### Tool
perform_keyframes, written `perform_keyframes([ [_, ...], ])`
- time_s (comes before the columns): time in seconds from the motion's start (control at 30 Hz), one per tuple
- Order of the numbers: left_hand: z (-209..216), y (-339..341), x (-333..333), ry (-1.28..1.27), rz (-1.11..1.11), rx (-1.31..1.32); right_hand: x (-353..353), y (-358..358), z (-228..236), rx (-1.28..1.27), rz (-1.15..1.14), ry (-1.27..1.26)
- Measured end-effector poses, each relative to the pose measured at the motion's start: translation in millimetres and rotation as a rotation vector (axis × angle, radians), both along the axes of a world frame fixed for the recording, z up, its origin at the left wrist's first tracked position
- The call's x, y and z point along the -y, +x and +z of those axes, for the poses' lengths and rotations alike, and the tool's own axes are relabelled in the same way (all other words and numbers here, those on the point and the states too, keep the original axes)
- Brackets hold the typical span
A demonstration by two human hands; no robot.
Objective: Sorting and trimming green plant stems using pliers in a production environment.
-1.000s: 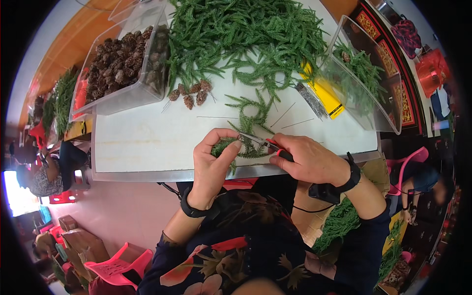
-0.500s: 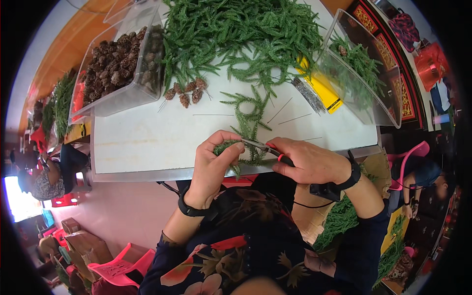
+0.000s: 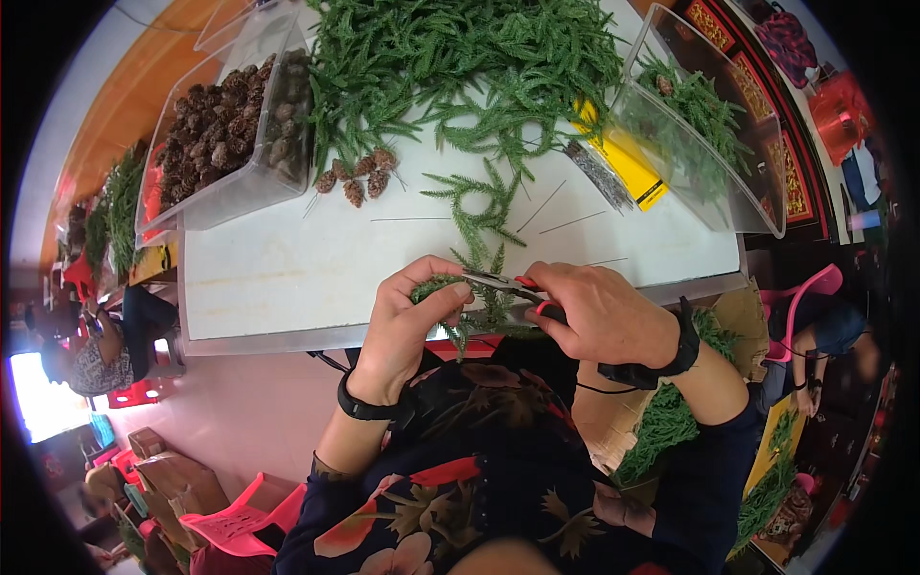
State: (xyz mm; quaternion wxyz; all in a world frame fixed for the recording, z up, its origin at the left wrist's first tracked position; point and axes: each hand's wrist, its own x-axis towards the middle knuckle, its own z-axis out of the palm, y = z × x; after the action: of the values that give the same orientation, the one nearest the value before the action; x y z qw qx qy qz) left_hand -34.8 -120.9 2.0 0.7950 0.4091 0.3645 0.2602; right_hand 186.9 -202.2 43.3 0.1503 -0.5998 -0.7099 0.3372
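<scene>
My left hand is closed around a green artificial pine sprig, at the near edge of the white table. My right hand grips red-and-black-handled pliers. Their jaws reach to the sprig beside my left thumb; whether they bite on a wire there is too small to tell. Just beyond my hands, a curled pine garland piece lies on the table. Several thin wires are spread to its right, and several pine cones with wire stems sit to its left.
A clear bin of pine cones stands at the left, a big heap of green sprigs at the back. On the right are a yellow packet, a wire bundle and a clear bin with greenery. A cardboard box with greenery is below right.
The pliers' jaws look wider apart than before. My right fingers have loosened a little on the handles, while my left hand stays nearly in place.
</scene>
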Motion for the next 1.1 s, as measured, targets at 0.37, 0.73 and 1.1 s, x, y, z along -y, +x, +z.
perform_keyframes([
  [0.37,-3.5,2.9,0.9,-0.035,0.036,-0.026,9.3,-5.9,0.9,0.110,-0.028,0.101],
  [0.73,-7.4,-2.4,-8.2,-0.135,-0.052,0.114,10.3,-13.3,8.8,0.188,-0.055,0.063],
  [1.1,-3.4,-0.6,2.5,-0.088,-0.057,0.102,9.0,0.8,-8.1,0.001,0.017,0.114],
])
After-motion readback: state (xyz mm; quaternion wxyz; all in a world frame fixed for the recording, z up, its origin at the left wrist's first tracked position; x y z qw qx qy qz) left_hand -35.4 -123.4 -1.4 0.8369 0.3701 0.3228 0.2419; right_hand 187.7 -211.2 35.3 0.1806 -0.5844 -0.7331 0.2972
